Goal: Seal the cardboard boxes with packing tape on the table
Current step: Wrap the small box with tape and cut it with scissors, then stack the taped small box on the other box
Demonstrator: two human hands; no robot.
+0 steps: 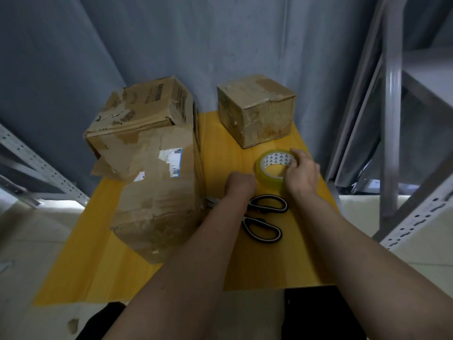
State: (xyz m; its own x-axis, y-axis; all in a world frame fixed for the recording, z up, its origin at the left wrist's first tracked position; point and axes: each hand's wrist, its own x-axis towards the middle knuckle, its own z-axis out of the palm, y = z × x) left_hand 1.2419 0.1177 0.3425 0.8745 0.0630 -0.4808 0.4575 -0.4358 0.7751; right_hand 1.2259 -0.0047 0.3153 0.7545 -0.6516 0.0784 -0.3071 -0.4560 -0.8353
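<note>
A roll of clear packing tape (272,169) lies flat on the yellow table (98,261), right of centre. My right hand (302,171) grips the roll's right rim, fingers curled over its edge. My left hand (241,184) touches the roll's left side with curled fingers; whether it holds the roll or a tape end is hidden. A small taped cardboard box (256,109) stands at the back right. On the left lies a large worn cardboard box (159,192), with a medium box (144,111) resting on its far end.
Black-handled scissors (266,220) lie on the table just in front of the tape, partly under my left forearm. A grey curtain hangs behind the table. Metal shelving uprights (389,119) stand on the right, and a perforated rail (41,173) on the left.
</note>
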